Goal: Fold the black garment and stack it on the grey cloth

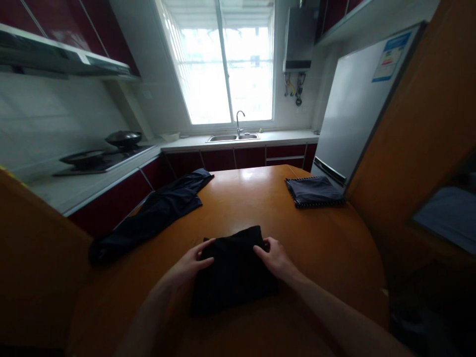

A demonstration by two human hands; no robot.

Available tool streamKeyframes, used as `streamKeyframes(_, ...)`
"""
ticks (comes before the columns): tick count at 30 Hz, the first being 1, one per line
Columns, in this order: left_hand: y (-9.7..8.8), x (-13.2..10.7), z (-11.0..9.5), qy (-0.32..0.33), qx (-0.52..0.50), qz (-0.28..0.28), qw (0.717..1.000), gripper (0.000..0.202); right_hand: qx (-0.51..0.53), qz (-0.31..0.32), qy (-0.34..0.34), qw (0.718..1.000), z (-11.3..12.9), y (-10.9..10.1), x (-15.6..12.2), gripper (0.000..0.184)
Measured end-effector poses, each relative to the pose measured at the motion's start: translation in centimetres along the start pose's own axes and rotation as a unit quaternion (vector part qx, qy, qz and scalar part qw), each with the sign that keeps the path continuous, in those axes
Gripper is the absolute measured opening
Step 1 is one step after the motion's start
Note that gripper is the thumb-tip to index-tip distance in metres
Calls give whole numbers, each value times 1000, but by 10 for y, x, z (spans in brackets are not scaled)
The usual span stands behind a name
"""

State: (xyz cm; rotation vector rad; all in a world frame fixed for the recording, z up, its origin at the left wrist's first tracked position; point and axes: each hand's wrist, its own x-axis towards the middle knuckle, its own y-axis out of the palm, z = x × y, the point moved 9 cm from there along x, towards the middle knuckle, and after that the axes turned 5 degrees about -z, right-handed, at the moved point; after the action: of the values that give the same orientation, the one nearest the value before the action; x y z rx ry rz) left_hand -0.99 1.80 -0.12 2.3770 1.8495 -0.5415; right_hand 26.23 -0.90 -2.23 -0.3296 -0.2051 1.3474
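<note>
A folded black garment [234,272] lies on the wooden table [253,198] right in front of me; its exact kind does not show. My left hand [193,260] grips its left edge, thumb on top and fingers at the far side. On the opposite edge, my right hand [275,255] pinches the cloth near the upper right corner, with the fingertips partly hidden behind it. The far edge of the cloth is slightly raised between the hands.
Dark blue clothing [159,208] is spread along the table's left side. A folded grey-blue cloth with dark trim [314,191] sits at the right. Beyond are a sink [223,139], a stove with pans [124,139] and a fridge [362,99].
</note>
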Motion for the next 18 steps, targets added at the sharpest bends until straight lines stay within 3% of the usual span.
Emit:
streamKeyframes(4,4,-2,-1,5,17,14,1000,92,62,-14,48,997,-2,6,5,27)
streamKeyframes(9,11,-1,-1,38,29,21,999,96,130,-30,80,988,-6,4,7,22)
streamKeyframes(14,31,3,-18,131,23,10,991,101,192,-40,42,980,-2,-26,14,38)
streamKeyframes(18,65,11,-37,157,-30,20,987,103,216,-42,24,975,-7,-65,24,43)
